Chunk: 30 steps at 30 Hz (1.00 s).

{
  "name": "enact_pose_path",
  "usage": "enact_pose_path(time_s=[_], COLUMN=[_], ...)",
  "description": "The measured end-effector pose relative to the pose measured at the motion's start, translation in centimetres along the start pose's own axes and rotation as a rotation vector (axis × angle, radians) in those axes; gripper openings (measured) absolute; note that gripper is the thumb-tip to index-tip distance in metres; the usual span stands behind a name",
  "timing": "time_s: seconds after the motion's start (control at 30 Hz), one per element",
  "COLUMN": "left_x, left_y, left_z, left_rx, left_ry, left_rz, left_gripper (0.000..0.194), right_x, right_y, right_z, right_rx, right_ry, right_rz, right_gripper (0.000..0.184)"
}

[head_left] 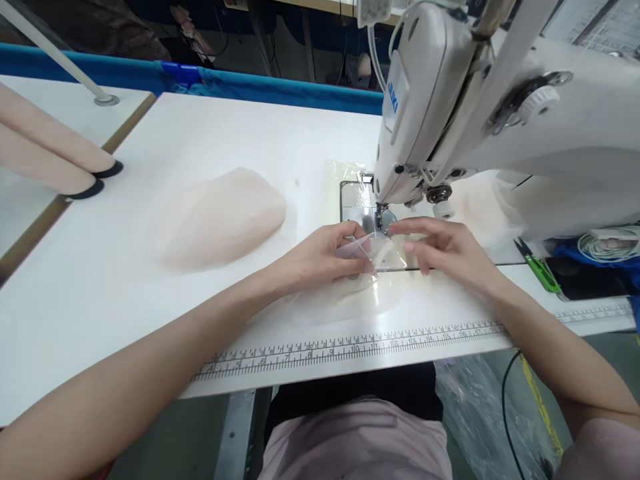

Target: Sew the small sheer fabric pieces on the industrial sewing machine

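A piece of sheer white fabric (pixel 356 249) lies just in front of the sewing machine's presser foot (pixel 380 219). My left hand (pixel 334 253) is closed on this fabric, with the thumb and fingers pinching its edge. To the right of the foot, my right hand (pixel 445 250) is open, its fingers apart and the index fingertip close to the foot. Whether those fingertips touch the fabric I cannot tell. Thin, see-through material makes the outline of the piece hard to follow.
The white sewing machine (pixel 425 100) stands on the right. Sheer beige fabric pieces (pixel 225 217) lie on the table at left. Green-handled scissors (pixel 543 270) and a dark phone (pixel 590 277) rest at right. A printed ruler (pixel 350 351) runs along the front edge.
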<state>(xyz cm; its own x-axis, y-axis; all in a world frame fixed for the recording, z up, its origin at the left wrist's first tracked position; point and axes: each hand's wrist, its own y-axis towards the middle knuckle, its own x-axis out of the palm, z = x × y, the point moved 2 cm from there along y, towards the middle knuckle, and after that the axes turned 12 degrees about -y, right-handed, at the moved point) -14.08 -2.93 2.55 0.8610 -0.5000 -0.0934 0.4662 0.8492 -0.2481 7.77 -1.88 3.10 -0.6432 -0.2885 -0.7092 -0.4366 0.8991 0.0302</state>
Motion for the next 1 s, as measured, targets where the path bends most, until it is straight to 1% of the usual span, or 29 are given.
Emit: enact_pose_path(time_s=[0.07,0.13,0.2,0.37,0.5,0.57,0.63,0.67,0.7,0.77,0.8,0.83,0.87,0.9,0.97,1.0], left_x=[0.1,0.0,-0.5,-2.0,-2.3,-2.3,-2.0,-1.7,-1.3,-0.3,0.3,0.9,1.4,1.8,2.3,2.4], left_y=[0.0,0.1,0.1,0.2,0.3,0.2,0.1,0.0,-0.1,-0.3,-0.5,-0.6,-0.7,-0.8,-0.8,-0.8], left_z=[0.1,0.2,0.4,0.8,0.9,0.9,1.0,1.0,1.1,1.1,1.0,0.9,0.7,0.6,0.5,0.4], left_rx=[0.012,0.015,0.008,0.019,0.026,0.032,0.062,0.102,0.152,0.237,0.258,0.262,0.250,0.229,0.187,0.163], left_ry=[-0.020,-0.046,-0.051,0.053,0.054,0.067,0.098,0.122,0.150,0.196,0.208,0.216,0.219,0.220,0.211,0.195], left_rz=[0.004,0.004,0.023,0.138,0.169,0.167,0.145,0.126,0.098,0.009,-0.040,-0.084,-0.118,-0.134,-0.110,-0.076], left_gripper=[0.019,0.020,0.020,0.019,0.023,0.024,0.027,0.033,0.043,0.070,0.079,0.082,0.075,0.062,0.035,0.029], right_x=[0.9,1.4,1.4,0.3,-0.1,0.0,0.3,0.6,0.9,1.6,2.0,2.2,2.4,2.4,2.3,2.1], right_y=[0.0,0.1,0.3,0.7,0.9,1.0,1.0,1.0,0.9,0.6,0.4,0.2,0.1,0.0,-0.1,-0.1], right_z=[-0.5,-0.6,-0.3,0.6,0.9,0.9,0.8,0.6,0.4,-0.2,-0.5,-0.9,-1.1,-1.3,-1.4,-1.3], right_rx=[0.045,0.078,0.102,0.161,0.194,0.169,0.103,0.060,0.018,-0.066,-0.108,-0.145,-0.176,-0.190,-0.153,-0.110], right_ry=[0.184,0.289,0.353,0.364,0.350,0.346,0.339,0.340,0.340,0.328,0.311,0.292,0.281,0.281,0.303,0.315], right_rz=[-0.108,-0.163,-0.186,-0.111,-0.089,-0.076,-0.077,-0.087,-0.104,-0.153,-0.174,-0.183,-0.177,-0.156,-0.074,-0.031], right_gripper=[0.042,0.037,0.029,0.024,0.024,0.023,0.021,0.019,0.018,0.014,0.013,0.013,0.014,0.015,0.017,0.020])
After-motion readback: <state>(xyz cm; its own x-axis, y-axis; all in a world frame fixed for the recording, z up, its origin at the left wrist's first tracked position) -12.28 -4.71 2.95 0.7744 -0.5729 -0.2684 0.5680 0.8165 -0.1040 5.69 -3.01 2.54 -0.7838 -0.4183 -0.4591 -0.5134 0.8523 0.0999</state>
